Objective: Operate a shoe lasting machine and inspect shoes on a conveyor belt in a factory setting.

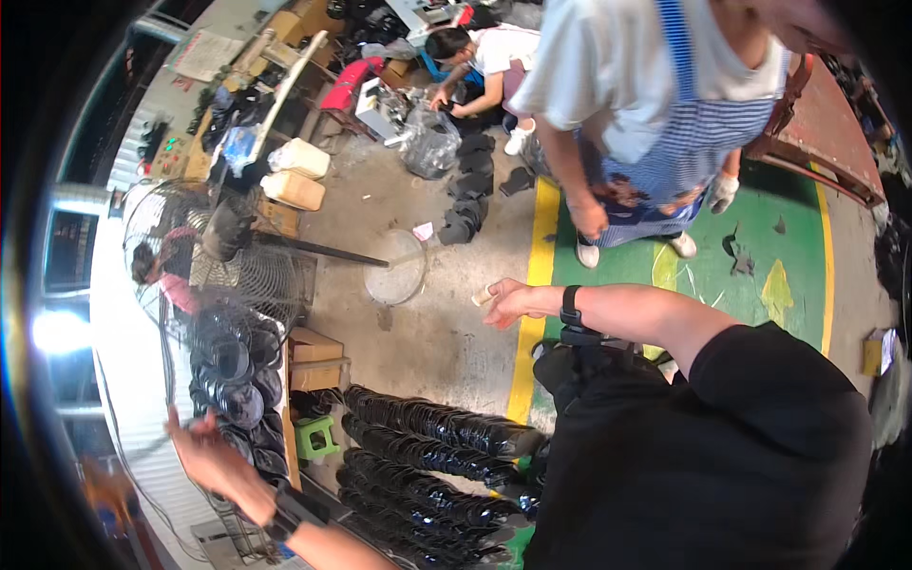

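My right hand (511, 302) reaches out over the grey floor in the middle of the view. Its fingers close on a small cream-coloured piece (484, 295), whose kind I cannot make out. At the lower left, my left hand (207, 458) is raised beside the bench with its fingers apart and holds nothing. Nearest to it are stacks of round black pieces (242, 404) on the bench edge. Below, between my arms, long rows of black shiny nested pieces (437, 480) stand on the floor.
A pedestal fan (223, 237) with a round base (394, 271) stands ahead left. A person in a striped apron (655, 123) stands close ahead right; another person (494, 57) crouches farther off by a plastic bag (429, 142). A green stool (315, 439) and plastic jugs (294, 188) are left.
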Available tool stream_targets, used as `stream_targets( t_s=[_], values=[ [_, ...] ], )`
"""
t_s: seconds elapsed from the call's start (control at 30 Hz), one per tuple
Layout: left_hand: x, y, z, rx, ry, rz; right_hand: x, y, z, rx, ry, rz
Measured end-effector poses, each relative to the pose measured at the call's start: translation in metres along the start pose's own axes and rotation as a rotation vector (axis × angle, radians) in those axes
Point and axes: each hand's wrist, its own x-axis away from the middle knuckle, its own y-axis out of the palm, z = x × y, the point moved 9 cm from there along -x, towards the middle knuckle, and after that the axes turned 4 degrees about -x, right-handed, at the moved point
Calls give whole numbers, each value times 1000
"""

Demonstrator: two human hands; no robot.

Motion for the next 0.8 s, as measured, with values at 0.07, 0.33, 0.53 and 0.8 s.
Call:
stream_targets(
  t_s=[0.07, 0.33, 0.53, 0.8],
  values=[
    [-9, -27, 1, -59, 14, 142, -39, 0, 2, 25, -59, 0],
    [-6, -23, -41, -180, -4, 221, -3, -135, 79, 371, 132, 509],
    [-40, -12, -92, -248, -18, 388, 64, -175, 81, 266, 337, 615],
    [-122, 303, -264, -9, -45, -136, 66, -167, 24, 522, 321, 813]
  ],
)
